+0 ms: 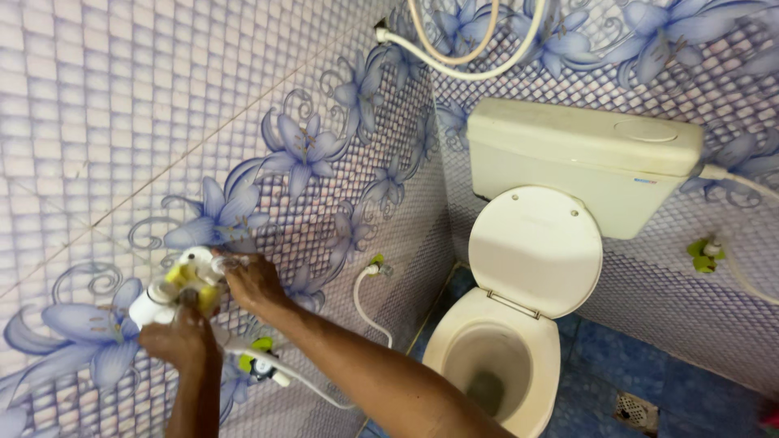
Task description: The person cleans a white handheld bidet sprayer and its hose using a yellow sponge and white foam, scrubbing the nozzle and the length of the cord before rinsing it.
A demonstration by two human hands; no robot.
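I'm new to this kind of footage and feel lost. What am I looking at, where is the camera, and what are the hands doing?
There is no machine here: a person wears one camera on the head, looking down at their own bare hands in a tiled bathroom. The left hand and right hand both grip a white and yellow tap fitting on the flowered wall. A thin white hose runs along that wall. To the right stands a cream toilet with its lid raised, under a cistern.
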